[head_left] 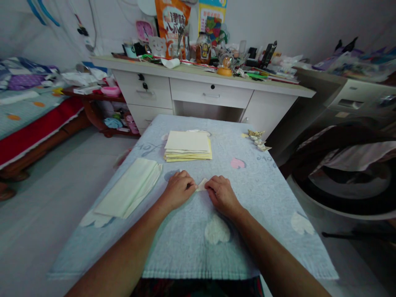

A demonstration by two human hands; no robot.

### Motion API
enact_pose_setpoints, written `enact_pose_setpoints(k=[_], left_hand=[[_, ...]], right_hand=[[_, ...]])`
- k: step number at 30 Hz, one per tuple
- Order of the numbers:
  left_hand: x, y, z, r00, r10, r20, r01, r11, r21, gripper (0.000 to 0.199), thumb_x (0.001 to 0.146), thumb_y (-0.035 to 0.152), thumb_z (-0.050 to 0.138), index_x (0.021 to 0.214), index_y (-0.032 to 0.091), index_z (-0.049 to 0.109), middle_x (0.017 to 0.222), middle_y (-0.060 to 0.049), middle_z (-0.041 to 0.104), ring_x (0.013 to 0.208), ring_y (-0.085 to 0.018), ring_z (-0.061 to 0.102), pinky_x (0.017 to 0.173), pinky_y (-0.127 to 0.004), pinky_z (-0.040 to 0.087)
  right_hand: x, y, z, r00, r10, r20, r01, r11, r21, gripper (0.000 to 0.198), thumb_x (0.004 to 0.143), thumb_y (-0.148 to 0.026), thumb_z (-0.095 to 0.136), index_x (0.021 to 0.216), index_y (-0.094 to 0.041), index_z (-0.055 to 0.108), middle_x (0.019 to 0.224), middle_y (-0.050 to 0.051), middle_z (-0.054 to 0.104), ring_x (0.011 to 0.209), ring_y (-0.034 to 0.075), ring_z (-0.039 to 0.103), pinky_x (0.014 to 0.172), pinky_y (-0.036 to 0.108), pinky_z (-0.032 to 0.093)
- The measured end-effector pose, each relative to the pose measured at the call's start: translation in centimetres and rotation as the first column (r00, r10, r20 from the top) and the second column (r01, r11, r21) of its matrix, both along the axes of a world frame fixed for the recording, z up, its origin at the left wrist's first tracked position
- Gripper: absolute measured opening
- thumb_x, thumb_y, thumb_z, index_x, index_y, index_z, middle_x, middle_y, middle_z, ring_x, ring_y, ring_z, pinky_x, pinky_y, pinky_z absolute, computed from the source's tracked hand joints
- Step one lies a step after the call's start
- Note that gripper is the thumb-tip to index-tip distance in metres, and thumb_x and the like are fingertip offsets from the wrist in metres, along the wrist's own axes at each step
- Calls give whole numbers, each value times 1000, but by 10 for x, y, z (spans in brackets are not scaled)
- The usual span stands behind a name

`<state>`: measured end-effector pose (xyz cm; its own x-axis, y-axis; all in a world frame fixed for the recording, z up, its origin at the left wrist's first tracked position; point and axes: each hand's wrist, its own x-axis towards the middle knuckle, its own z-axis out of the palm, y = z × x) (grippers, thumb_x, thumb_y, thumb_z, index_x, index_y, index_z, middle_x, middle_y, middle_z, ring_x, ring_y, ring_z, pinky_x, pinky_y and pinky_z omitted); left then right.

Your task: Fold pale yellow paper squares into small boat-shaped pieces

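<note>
We hold a small pale piece of paper (202,185) between our two hands, near the middle of the cloth-covered bench (185,247). Our left hand (181,187) is curled in, thumb and forefinger pinching the left end, while our right hand (223,194) is bent much the same way and pinches the right end; neither is spread, and a short gap parts them, bridged by the paper. As far as we can judge, we are partway through this one: it looks narrow, as if folded, but our grip hides its ends, so we cannot tell how many folds it has. Near the far right corner sits a little group of shaped pieces (258,140), one of them patterned, which we take to be done. Plenty seems left: a stack of cream and yellow sheets (187,142) lies beyond our hands, and a long pale folded bundle (128,187) lies slanted to the left, touched by neither hand
</note>
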<state>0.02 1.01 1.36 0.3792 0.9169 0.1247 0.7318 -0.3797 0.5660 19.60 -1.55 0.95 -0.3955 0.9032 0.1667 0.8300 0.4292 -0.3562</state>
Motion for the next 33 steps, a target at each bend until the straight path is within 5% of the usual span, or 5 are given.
enact_pose_setpoints(k=[9,25,33], left_hand=[[7,-4,-5,994,100,-50,-102,994,-34,10,73,23,62,65,20,66,86,-3,59,89,-21,51,81,-36,39],[4,-5,1,989,96,-112,-105,992,-69,10,72,21,62,63,21,66,89,-3,61,95,-24,48,82,-37,36],[-1,-4,4,990,95,-101,-106,988,-114,14,82,29,54,78,22,65,93,-3,60,95,-23,47,82,-37,34]], right_hand=[[-5,-2,4,1000,-27,11,27,1000,3,10,89,-20,53,89,-19,64,90,3,60,87,17,48,76,30,28],[-11,-1,1,996,-65,58,65,998,5,7,88,-27,56,89,-21,59,92,3,58,88,20,46,77,32,28],[-11,0,1,997,-66,45,66,998,-9,7,88,-28,57,89,-20,58,92,2,58,87,19,46,77,32,28]])
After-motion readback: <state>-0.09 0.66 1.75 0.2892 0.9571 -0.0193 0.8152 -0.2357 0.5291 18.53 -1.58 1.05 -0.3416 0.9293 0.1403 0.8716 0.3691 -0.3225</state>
